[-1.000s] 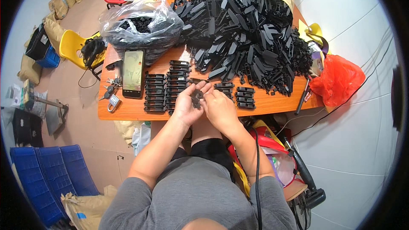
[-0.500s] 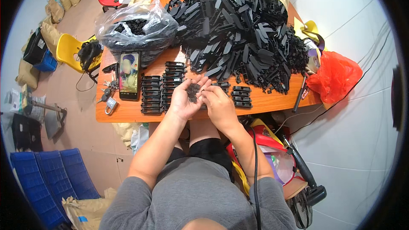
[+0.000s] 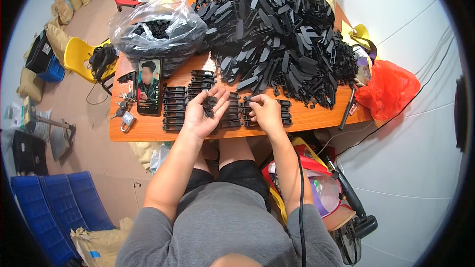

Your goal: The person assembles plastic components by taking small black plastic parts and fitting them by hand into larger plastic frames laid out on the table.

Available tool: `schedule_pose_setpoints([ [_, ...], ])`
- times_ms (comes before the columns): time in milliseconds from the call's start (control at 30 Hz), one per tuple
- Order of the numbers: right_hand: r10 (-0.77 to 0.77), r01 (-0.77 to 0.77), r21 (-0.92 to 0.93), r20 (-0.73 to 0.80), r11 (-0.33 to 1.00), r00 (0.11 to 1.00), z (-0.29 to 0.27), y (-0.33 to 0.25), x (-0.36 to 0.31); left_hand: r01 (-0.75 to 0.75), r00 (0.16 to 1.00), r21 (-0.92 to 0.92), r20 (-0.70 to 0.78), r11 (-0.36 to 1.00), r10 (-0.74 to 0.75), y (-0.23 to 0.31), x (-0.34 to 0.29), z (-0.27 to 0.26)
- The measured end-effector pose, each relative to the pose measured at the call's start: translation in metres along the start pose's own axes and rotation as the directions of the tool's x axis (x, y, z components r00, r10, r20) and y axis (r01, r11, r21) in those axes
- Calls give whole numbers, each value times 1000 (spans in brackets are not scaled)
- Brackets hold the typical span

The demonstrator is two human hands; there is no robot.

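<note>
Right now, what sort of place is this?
Probably a small assembly workshop: a heap of black plastic parts covers the orange table, finished pieces sit in neat rows, and blue crates stand on the floor.
</note>
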State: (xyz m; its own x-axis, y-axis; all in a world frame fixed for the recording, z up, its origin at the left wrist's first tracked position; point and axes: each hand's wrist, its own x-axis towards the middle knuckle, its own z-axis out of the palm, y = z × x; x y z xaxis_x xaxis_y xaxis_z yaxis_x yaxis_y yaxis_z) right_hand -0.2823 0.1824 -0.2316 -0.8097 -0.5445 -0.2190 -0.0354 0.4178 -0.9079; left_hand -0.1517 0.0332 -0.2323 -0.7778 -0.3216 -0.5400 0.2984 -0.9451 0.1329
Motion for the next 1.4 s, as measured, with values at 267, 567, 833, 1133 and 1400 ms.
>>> schedule_pose_setpoints([
  [267, -105, 121, -366, 63, 923, 993, 8, 9, 17, 58, 998, -14, 11, 998, -58, -1, -4, -9],
  [567, -147, 156, -388, 52, 908, 988, 5, -9, 9, 105, 991, -19, 83, 994, -103, -3, -4, -9],
  [833, -232, 247, -508, 94, 825, 968, 10, -7, 11, 124, 987, -29, 107, 992, -121, -4, -6, -10],
  [1133, -606, 629, -106, 188, 770, 773, 22, -41, -22, 166, 969, 85, 173, 982, -179, -11, -9, -5],
  [1400, -618, 625, -235, 110, 745, 778, 16, -30, -17, 167, 933, 86, 307, 982, -186, -20, -2, -14],
])
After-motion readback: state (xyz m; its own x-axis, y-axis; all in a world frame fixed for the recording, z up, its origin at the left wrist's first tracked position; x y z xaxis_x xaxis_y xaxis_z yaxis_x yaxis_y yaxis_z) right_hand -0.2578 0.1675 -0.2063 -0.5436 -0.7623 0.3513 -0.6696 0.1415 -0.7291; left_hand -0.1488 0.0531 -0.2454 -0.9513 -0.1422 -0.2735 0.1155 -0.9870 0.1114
